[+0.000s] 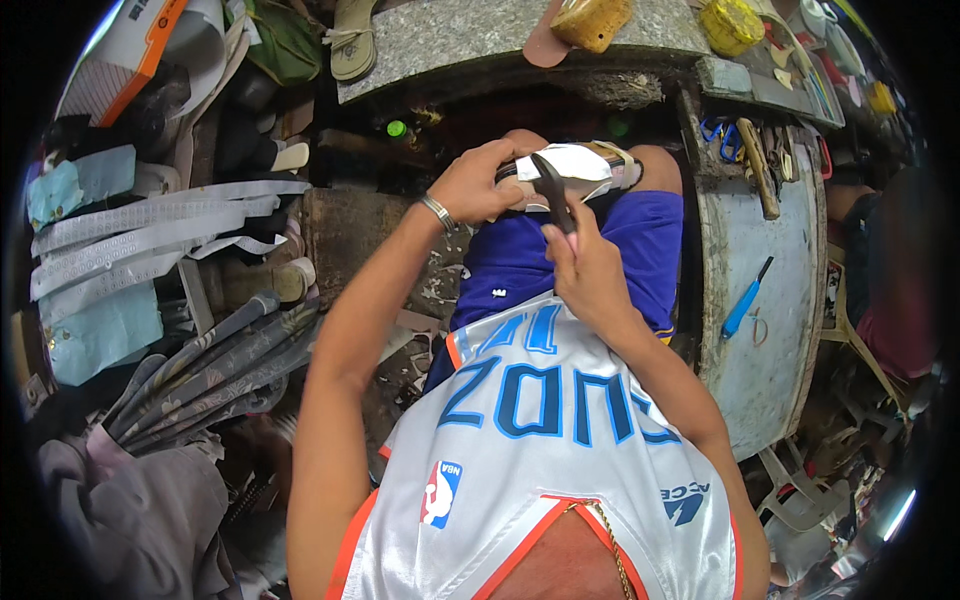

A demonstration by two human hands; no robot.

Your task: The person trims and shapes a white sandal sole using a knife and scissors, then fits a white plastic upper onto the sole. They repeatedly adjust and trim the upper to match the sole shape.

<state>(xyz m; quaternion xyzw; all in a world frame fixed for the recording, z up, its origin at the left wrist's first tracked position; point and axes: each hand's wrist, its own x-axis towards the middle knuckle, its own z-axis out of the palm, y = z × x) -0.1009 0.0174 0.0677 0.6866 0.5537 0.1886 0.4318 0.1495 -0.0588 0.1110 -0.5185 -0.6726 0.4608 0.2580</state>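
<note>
A shoe or sandal form (627, 176) lies crosswise on my lap, with a pale band around its right end. Over its middle sits a white sheet-like piece (580, 163). My left hand (480, 180) grips the left end of the shoe, thumb on the near side and fingers curled over the far side. In my right hand (590, 262), closed around its handle, is a dark metal hand tool with a curved head (552, 186). That head crosses the white piece; whether it presses on it I cannot tell. The tool's exact kind is unclear.
Ahead stands a speckled stone-topped bench (440, 50) bearing a sandal (352, 42) and a yellow block. To the right, a worn side table (745, 390) holds a blue-handled tool (746, 298) and hanging scissors (722, 138). Strips of material (150, 235) and rolled sheets (200, 375) crowd the left.
</note>
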